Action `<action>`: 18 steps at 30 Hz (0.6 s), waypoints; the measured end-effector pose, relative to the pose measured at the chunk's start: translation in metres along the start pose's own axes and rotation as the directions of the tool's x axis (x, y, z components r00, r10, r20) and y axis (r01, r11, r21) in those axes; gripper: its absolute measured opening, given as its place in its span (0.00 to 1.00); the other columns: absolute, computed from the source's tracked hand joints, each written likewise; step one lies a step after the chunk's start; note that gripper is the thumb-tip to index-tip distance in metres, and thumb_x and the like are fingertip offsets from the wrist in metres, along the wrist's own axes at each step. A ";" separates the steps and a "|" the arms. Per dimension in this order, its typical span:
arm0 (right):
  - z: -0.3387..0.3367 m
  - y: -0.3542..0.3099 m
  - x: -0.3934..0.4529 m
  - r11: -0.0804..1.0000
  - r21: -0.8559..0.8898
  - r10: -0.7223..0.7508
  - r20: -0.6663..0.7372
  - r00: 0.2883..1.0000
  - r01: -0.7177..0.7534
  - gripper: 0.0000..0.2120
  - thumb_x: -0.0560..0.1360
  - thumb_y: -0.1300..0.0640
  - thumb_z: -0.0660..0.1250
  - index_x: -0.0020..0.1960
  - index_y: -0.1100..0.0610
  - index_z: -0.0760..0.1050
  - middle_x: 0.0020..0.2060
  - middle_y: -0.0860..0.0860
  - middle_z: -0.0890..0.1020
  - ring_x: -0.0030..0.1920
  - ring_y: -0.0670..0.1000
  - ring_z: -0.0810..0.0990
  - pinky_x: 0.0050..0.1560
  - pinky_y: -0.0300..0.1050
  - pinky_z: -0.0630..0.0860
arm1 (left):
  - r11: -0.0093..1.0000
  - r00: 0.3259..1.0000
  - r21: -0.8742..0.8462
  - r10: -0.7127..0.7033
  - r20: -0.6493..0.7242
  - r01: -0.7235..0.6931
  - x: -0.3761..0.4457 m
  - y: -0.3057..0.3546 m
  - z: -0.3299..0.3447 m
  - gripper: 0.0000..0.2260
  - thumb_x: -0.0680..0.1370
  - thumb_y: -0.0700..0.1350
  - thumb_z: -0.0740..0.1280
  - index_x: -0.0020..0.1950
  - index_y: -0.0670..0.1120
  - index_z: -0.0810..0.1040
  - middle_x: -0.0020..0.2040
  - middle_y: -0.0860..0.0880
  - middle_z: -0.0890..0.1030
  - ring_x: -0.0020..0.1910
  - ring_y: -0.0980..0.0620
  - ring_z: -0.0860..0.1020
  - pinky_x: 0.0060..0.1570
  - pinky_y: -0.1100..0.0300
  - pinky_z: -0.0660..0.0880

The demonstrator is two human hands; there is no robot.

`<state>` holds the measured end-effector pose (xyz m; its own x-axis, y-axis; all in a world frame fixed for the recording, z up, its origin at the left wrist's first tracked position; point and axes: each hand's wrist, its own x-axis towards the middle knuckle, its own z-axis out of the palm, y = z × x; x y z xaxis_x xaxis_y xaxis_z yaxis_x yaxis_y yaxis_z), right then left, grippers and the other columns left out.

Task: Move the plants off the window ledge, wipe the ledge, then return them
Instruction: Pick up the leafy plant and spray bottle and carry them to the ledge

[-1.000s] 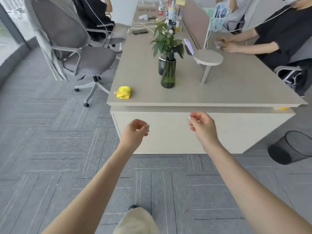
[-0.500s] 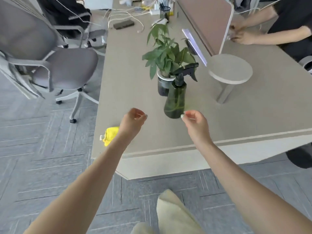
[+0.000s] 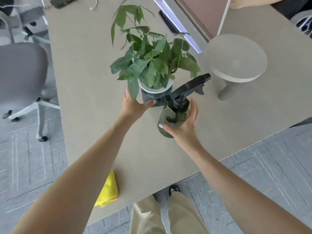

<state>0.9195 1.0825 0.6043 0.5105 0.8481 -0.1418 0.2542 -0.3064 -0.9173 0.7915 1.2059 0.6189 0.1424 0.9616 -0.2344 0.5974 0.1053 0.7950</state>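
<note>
plant and spray bottle both in hand at the desk

plant (image 3: 152, 65) stands upright in its dark ribbed pot (image 3: 152, 97) near the middle of the beige desk (image 3: 84, 81), and your left hand (image 3: 133, 107) is already on it: palm against the pot's left wall, thumb hooked across the front low down. your fingers go round the far side, so you cannot tell how fully they close. your right hand (image 3: 184, 125) wraps the green spray bottle (image 3: 172, 119) just beside the pot, thumb across the near face and fingers round the right shoulder, under the black trigger head. bottle and pot stand so close that the trigger head overlaps the pot's rim from this view; whether they touch is not clear.

no window ledge shows here, so it is hard to place the step. with plant and bottle taken up together, you look to be gathering what the job needs. the yellow cloth (image 3: 108, 191) lies at the desk's near left edge, partly under your left forearm and well apart from both hands.

next you need a straight lift of both. keep the pot level, since the leaves spread wide over your left hand and over the trigger. one hand on a round pot is a thin hold, so firm it up first.
</note>
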 end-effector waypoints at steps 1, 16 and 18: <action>0.004 0.001 0.000 1.000 0.014 0.012 -0.029 0.999 -0.012 0.56 0.56 0.49 0.79 0.75 0.55 0.50 0.72 0.51 0.56 0.73 0.50 0.57 0.74 0.48 0.58 | 0.999 0.999 0.007 0.033 0.007 -0.033 0.007 0.001 0.004 0.40 0.67 0.53 0.73 0.72 0.49 0.56 0.67 0.50 0.66 0.65 0.51 0.67 0.62 0.56 0.67; 0.003 0.001 0.005 0.993 0.074 0.091 -0.032 0.995 -0.089 0.33 0.60 0.56 0.78 0.61 0.50 0.69 0.50 0.40 0.81 0.50 0.38 0.80 0.51 0.38 0.76 | 0.925 0.917 -0.169 0.365 0.161 -0.339 0.051 -0.005 0.017 0.40 0.63 0.50 0.76 0.62 0.26 0.65 0.59 0.35 0.75 0.57 0.56 0.75 0.60 0.70 0.68; 0.002 0.001 0.004 0.996 0.033 0.086 -0.036 0.996 -0.085 0.32 0.58 0.52 0.78 0.60 0.49 0.70 0.51 0.41 0.81 0.53 0.43 0.80 0.55 0.46 0.77 | 0.938 0.941 -0.191 0.315 0.122 -0.289 0.037 0.003 0.014 0.40 0.63 0.47 0.77 0.64 0.27 0.62 0.63 0.32 0.72 0.63 0.42 0.72 0.62 0.63 0.67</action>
<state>0.9200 1.0870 0.6024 0.5594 0.8027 -0.2068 0.1827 -0.3627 -0.9138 0.8092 1.2382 0.6048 0.4185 0.9074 -0.0385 0.3686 -0.1309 0.9203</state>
